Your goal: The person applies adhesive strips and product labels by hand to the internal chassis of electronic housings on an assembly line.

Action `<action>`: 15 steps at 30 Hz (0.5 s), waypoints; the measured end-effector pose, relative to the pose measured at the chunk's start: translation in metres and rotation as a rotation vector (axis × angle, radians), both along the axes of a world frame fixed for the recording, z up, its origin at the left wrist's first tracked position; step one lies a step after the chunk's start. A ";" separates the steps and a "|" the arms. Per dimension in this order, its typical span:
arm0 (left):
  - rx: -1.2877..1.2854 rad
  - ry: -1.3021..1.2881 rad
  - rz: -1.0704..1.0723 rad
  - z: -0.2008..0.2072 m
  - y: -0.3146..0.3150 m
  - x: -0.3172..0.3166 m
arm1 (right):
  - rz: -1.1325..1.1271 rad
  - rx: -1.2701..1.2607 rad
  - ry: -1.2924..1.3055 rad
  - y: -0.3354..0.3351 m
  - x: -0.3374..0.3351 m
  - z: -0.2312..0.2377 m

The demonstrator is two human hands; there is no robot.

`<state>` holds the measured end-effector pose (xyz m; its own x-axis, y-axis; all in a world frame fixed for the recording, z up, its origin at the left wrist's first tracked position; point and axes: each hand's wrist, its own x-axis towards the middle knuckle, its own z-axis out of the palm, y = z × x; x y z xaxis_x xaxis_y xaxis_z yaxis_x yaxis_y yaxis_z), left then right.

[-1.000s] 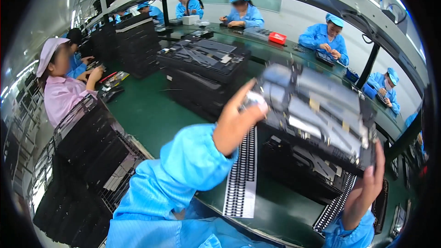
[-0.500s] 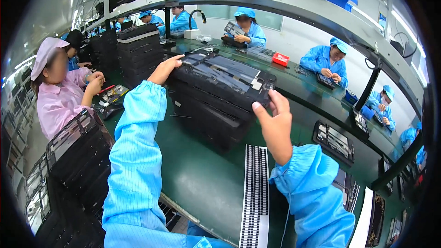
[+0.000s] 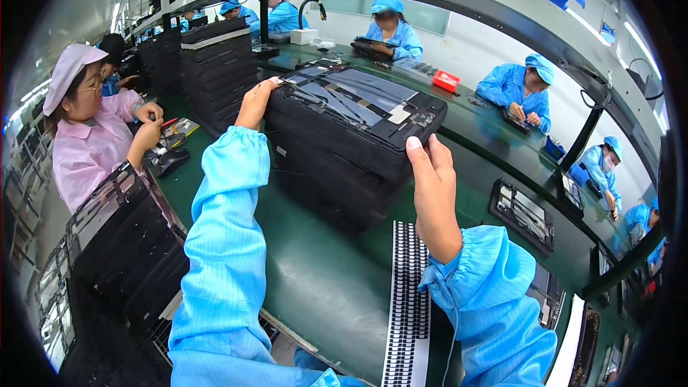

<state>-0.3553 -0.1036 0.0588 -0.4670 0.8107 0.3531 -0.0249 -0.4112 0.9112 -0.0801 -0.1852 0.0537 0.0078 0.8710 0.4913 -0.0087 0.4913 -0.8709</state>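
A tall stack of black trays (image 3: 322, 179) stands on the green bench in front of me. Its top tray (image 3: 344, 129) holds an opened flat device (image 3: 358, 93) with grey panels, dark strips and small circuit parts showing. My left hand (image 3: 256, 102) is closed on that tray's left end, its fingertips mostly hidden by the edge. At the right near corner, my right hand (image 3: 434, 197) grips with the thumb at the rim and the fingers along the side. The top tray lies level with the stack under it.
A white sheet with rows of small black pieces (image 3: 408, 308) lies near my right sleeve. Other tray stacks stand at far left (image 3: 215, 75) and near left (image 3: 125, 251). An opened device in a tray (image 3: 522, 215) lies right. A co-worker in pink (image 3: 93, 150) sits left.
The top tray has come down and now lies flush on the stack, with both hands still at its ends. The view has shifted slightly.
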 end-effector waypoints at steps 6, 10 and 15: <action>-0.010 0.065 0.097 -0.008 0.008 -0.015 | -0.175 0.245 -0.355 -0.018 -0.004 -0.026; -0.023 0.077 0.032 -0.006 0.011 -0.019 | -0.271 0.343 -0.406 0.000 -0.009 -0.032; 0.111 -0.010 0.046 -0.009 0.002 -0.003 | -0.320 0.389 -0.522 -0.007 -0.008 -0.030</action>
